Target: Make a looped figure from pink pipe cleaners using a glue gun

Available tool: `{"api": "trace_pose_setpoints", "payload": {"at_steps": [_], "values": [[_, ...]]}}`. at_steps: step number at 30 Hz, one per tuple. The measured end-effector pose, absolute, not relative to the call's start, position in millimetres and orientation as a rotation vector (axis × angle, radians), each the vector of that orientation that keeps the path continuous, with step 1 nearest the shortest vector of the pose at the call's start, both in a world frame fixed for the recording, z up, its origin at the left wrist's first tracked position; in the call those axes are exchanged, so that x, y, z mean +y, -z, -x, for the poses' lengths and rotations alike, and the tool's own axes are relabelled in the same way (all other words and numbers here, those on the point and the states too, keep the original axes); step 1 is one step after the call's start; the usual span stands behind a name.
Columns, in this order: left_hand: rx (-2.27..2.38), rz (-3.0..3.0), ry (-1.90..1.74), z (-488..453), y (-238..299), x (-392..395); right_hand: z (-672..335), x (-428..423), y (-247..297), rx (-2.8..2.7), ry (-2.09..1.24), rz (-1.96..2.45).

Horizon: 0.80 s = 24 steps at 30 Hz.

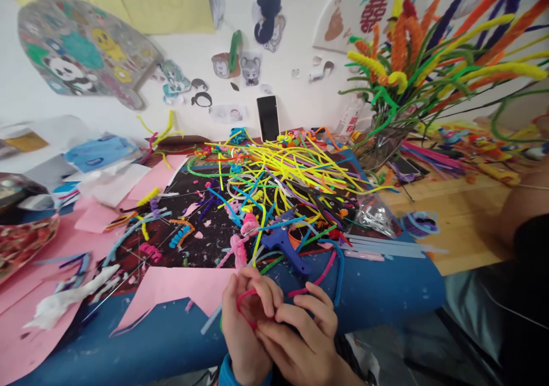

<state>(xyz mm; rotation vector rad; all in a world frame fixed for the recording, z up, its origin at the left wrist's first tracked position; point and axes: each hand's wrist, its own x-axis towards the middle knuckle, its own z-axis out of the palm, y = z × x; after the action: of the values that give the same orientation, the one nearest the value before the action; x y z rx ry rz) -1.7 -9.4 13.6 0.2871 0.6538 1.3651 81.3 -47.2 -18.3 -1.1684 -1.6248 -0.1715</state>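
Observation:
At the table's near edge, my left hand (245, 331) has its fingers curled around a hot-pink pipe cleaner (241, 300) bent into a loop. My right hand (309, 330) meets it, thumb and index finger pinched on the same pipe cleaner near the loop's lower end. Just beyond my hands lies a dark blue glue gun (286, 250). To its left is a small twisted light-pink pipe cleaner piece (238, 252). A cut pink paper sheet (171, 289) lies left of my hands.
A heap of yellow pipe cleaners (295, 166) covers the mat's middle. Clear glue sticks (386, 246) and a plastic bag (377, 217) lie right. A vase (381, 146) of fuzzy stems stands behind. A phone (268, 118) leans on the wall. Another person's arm (525, 203) is at right.

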Motion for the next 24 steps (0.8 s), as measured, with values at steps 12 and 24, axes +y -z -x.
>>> {"api": "trace_pose_setpoints", "payload": {"at_steps": [12, 24], "values": [[0.91, -0.998, -1.344, 32.4, 11.6, -14.0, -110.7, -47.2, -10.3, -1.678, -0.027, 1.071], [0.886, -1.548, -1.623, 47.3, 19.5, -10.9, -98.9, -52.7, -6.8, -1.762, -0.004, 1.001]]}}
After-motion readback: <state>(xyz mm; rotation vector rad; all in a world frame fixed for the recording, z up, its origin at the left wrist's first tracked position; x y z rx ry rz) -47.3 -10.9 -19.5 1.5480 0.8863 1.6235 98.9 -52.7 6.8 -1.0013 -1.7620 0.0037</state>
